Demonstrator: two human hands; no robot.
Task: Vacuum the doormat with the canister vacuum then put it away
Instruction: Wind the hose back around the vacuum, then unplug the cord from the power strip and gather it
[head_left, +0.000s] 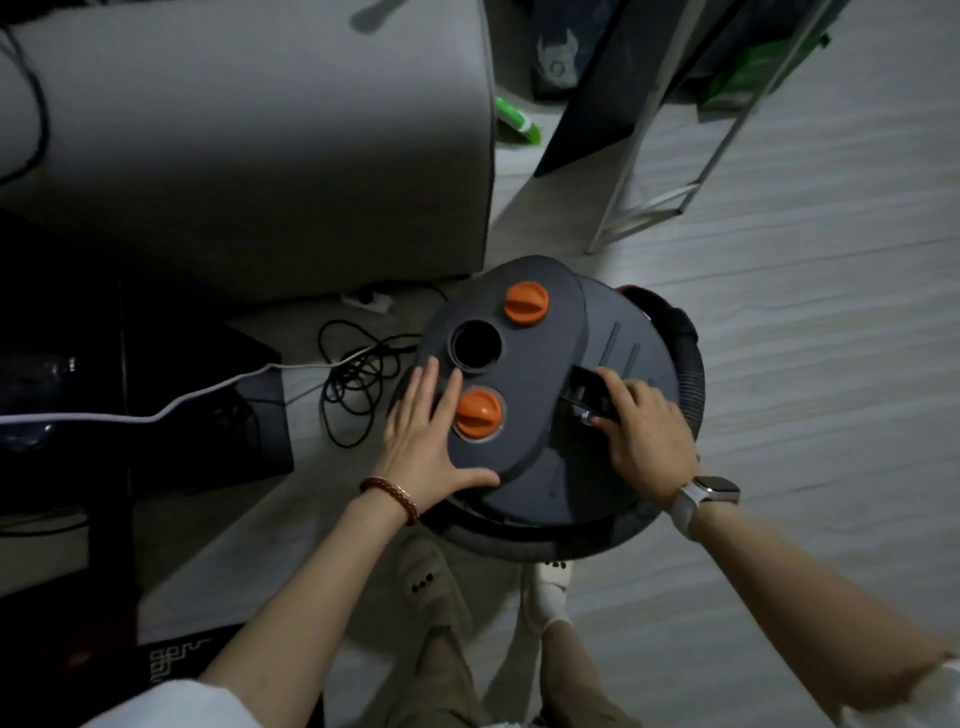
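Legs and feet: at the bottom centre of the frame, beige trousers above two slippers, a tan slipper (435, 582) on the left and a white slipper (550, 587) on the right, both just below the vacuum.
Doormat: a dark patterned corner (171, 662) shows at the lower left of the frame, mostly hidden behind the left arm.
Left hand (431, 441): grip wide, fingers straight and spread, palm pressed flat on the raised top plate, a red beaded bracelet (392, 496) at the wrist.
Right hand (644, 431): grip holding the black latch (589, 387) on the lid, fingers curled round it; a watch (706, 493) with a pale strap on the wrist.
Canister vacuum (597, 467): centre of the frame, standing on the pale wooden floor (805, 364), seen from above; dark grey round lid, two orange knobs (525, 304) and an open round port (476, 345) between them.
Hose (691, 364): black ribbed tube curving round the right edge of the canister.
Power cord (358, 374): black loops lying loose on the floor just left of the vacuum.
Sofa (260, 145): grey, filling the upper left of the frame.
White frame (670, 156): thin white legs standing at the upper right, with dark and green items behind.
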